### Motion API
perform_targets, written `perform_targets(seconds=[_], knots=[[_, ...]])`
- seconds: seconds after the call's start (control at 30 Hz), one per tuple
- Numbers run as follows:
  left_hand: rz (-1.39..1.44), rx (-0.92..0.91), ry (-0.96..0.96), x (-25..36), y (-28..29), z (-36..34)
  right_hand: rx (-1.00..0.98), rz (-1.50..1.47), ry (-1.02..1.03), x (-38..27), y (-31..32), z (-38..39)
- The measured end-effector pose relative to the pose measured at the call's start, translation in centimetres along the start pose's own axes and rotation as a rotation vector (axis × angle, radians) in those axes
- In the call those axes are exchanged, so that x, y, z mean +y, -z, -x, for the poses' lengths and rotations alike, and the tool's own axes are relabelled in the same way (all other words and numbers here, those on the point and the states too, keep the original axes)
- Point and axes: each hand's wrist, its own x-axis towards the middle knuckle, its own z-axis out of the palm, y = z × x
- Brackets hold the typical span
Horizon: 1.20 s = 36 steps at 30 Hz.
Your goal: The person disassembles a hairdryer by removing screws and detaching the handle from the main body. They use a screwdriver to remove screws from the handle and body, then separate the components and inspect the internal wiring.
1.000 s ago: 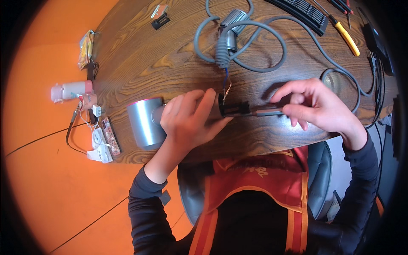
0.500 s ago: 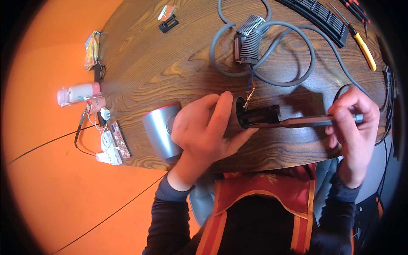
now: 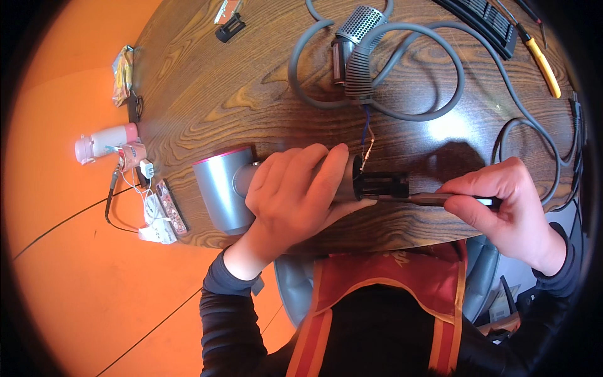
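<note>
My left hand (image 3: 292, 191) is wrapped round the handle of a grey hair dryer (image 3: 223, 191) with a pink ring on its barrel, which lies to the left. From the handle's open right end juts a black plastic inner part (image 3: 383, 184). Between thumb and fingers, my right hand (image 3: 509, 210) grips a slim dark screwdriver (image 3: 429, 198). Its shaft runs leftward along the near side of the black part, and its tip is hidden at the handle's rim. Loose blue and bare-ended wires (image 3: 369, 141) reach down to the handle's opening.
Beyond my hands lies a coiled grey cable (image 3: 461, 69) with a perforated metal cylinder (image 3: 361, 24). A black bit case (image 3: 483, 28) and a yellow-handled screwdriver (image 3: 545, 72) are far right. A small black part (image 3: 230, 28) sits far left; a bottle (image 3: 107, 143) and white adapter leads are at left.
My right hand has turned palm-down and slid its grip closer along the screwdriver toward the handle. My left hand still holds the hair dryer. The whole view has shifted slightly.
</note>
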Motion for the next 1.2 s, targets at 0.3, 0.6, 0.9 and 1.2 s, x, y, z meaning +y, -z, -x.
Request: perform_targets(seconds=[0.3, 0.6, 0.9, 1.2], knots=[[-0.014, 0.009, -0.033, 0.0, -0.5, 0.0, -0.011, 0.814, 0.814, 0.7, 0.9, 0.8], [-0.038, 0.081, -0.070, -0.1, -0.8, -0.1, -0.075, -0.039, -0.213, -1.3, 0.6, 0.1], [-0.043, 0.090, -0.075, -0.1, -0.8, 0.0, -0.035, -0.039, 0.027, -0.5, 0.0, 0.2], [-0.051, 0.103, -0.084, -0.2, -0.9, 0.1, -0.179, -0.220, -0.389, -1.0, 0.9, 0.3]])
